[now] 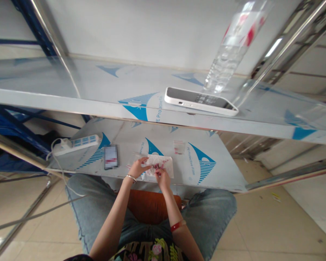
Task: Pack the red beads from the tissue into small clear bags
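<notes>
My left hand [138, 167] reaches over the left side of a white sheet or pad [167, 164], thumb and fingers apart. On the sheet lie small red and pinkish bits, too small to name. My right hand [163, 178] is closed in a pinch at the sheet's front edge, around a small dark red piece [157, 168] whose kind I cannot make out. The left thumb comes close to that piece; whether it touches is unclear. Partly behind my left hand is a clear plastic bag [134, 157]. A small clear bag with red contents [179, 147] lies behind the sheet to the right.
A white power strip [81, 143] with a cable and a phone-like device [111, 157] lie on the left of the lower shelf. Above, the upper shelf [103, 103] overhangs, holding a white-cased phone [201, 101] near its edge and a clear water bottle [230, 50].
</notes>
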A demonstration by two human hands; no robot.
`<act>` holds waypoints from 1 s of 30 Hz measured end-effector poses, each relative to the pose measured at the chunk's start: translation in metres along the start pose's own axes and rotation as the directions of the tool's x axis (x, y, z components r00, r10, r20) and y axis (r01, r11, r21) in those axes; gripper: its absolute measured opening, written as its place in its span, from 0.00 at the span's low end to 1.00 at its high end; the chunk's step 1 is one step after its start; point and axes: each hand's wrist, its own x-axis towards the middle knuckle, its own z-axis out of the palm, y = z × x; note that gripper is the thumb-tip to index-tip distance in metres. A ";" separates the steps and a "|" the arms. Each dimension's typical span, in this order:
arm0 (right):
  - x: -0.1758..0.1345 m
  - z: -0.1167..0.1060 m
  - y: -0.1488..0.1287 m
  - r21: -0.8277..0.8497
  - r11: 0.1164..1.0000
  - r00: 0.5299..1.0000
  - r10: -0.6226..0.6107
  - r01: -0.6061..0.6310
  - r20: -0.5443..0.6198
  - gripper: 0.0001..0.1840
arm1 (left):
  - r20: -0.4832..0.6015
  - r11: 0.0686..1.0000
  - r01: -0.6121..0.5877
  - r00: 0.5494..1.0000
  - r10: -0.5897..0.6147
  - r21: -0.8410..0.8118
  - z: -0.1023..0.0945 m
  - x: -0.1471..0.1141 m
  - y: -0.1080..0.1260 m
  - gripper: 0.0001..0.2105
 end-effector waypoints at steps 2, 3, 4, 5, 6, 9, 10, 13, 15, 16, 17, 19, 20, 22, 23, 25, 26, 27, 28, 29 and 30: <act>0.000 0.000 0.000 0.003 1.000 1.000 -0.009 0.009 -0.008 0.09 | 0.005 1.000 0.012 1.000 -0.012 -0.006 0.001 0.000 -0.001 0.22; 0.000 0.000 -0.001 0.005 1.000 1.000 -0.010 0.010 -0.012 0.09 | 0.006 1.000 0.020 1.000 -0.020 -0.008 0.001 0.000 -0.001 0.23; 0.000 -0.001 -0.001 0.008 1.000 1.000 -0.009 0.009 -0.014 0.09 | 0.008 1.000 0.027 1.000 -0.027 -0.011 0.002 0.000 -0.001 0.23; 0.000 -0.002 -0.002 0.011 1.000 1.000 -0.006 0.006 -0.013 0.09 | 0.010 0.999 0.031 0.999 -0.030 -0.013 0.002 0.000 -0.001 0.24; -0.001 -0.003 -0.003 0.013 1.000 1.000 -0.002 0.002 -0.011 0.09 | 0.009 0.999 0.030 1.000 -0.029 -0.015 0.003 0.000 -0.001 0.24; -0.001 -0.004 -0.004 0.018 1.000 1.000 0.014 -0.014 0.001 0.09 | 0.001 1.000 0.008 1.000 -0.008 -0.025 0.006 -0.001 -0.003 0.23; -0.002 -0.005 -0.004 0.019 1.000 1.000 0.018 -0.018 0.004 0.09 | -0.001 1.000 0.003 1.000 -0.003 -0.029 0.007 -0.001 -0.004 0.23; -0.002 -0.004 -0.003 0.028 1.000 1.000 0.011 -0.012 0.004 0.10 | 0.012 0.998 -0.004 1.000 0.005 -0.056 0.007 -0.001 -0.007 0.23; -0.001 -0.003 -0.002 0.045 0.999 1.000 -0.003 0.003 0.003 0.11 | 0.036 0.996 -0.017 0.999 0.020 -0.093 0.006 0.000 -0.007 0.23; -0.001 -0.002 -0.001 0.053 0.999 1.000 -0.010 0.010 0.003 0.12 | 0.049 0.993 -0.026 0.998 0.032 -0.113 0.005 0.000 -0.006 0.23; -0.001 -0.002 0.000 0.057 0.998 1.000 -0.014 0.014 0.002 0.12 | 0.060 0.990 -0.034 0.997 0.043 -0.134 0.004 0.000 -0.005 0.24; -0.001 -0.001 0.001 0.055 0.998 1.000 -0.023 0.022 0.003 0.12 | 0.077 0.985 -0.049 0.995 0.062 -0.164 0.000 -0.001 -0.001 0.24; -0.001 0.000 0.001 0.050 0.998 1.000 -0.024 0.024 0.002 0.12 | 0.079 0.983 -0.054 0.995 0.068 -0.173 -0.001 -0.001 0.001 0.24; 0.000 0.000 0.002 0.042 0.999 1.000 -0.022 0.022 -0.002 0.12 | 0.080 0.981 -0.055 0.994 0.071 -0.185 -0.005 -0.003 0.005 0.25; 0.000 0.000 0.002 0.041 0.999 1.000 -0.020 0.020 -0.007 0.11 | 0.082 0.981 -0.050 0.994 0.067 -0.189 -0.007 -0.003 0.007 0.25; 0.000 0.001 0.002 0.049 0.998 1.000 -0.025 0.026 -0.019 0.11 | 0.094 0.979 -0.033 0.994 0.052 -0.200 -0.010 -0.004 0.009 0.26; -0.001 0.001 0.003 0.057 0.998 0.999 -0.033 0.034 -0.025 0.11 | 0.102 0.978 -0.024 0.994 0.046 -0.209 -0.012 -0.004 0.009 0.26; -0.001 0.001 0.003 0.064 0.997 0.999 -0.041 0.043 -0.033 0.11 | 0.110 0.975 -0.017 0.993 0.042 -0.223 -0.013 -0.004 0.008 0.26; -0.001 0.002 0.003 0.068 0.996 0.998 -0.047 0.050 -0.041 0.11 | 0.114 0.970 -0.012 0.993 0.041 -0.242 -0.014 -0.004 0.007 0.26; -0.001 0.002 0.003 0.069 0.996 0.998 -0.051 0.054 -0.047 0.10 | 0.117 0.964 -0.011 0.992 0.043 -0.267 -0.014 -0.004 0.006 0.27; -0.001 0.002 0.004 0.069 0.996 0.997 -0.052 0.056 -0.054 0.10 | 0.116 0.955 -0.010 0.992 0.047 -0.296 -0.015 -0.003 0.004 0.27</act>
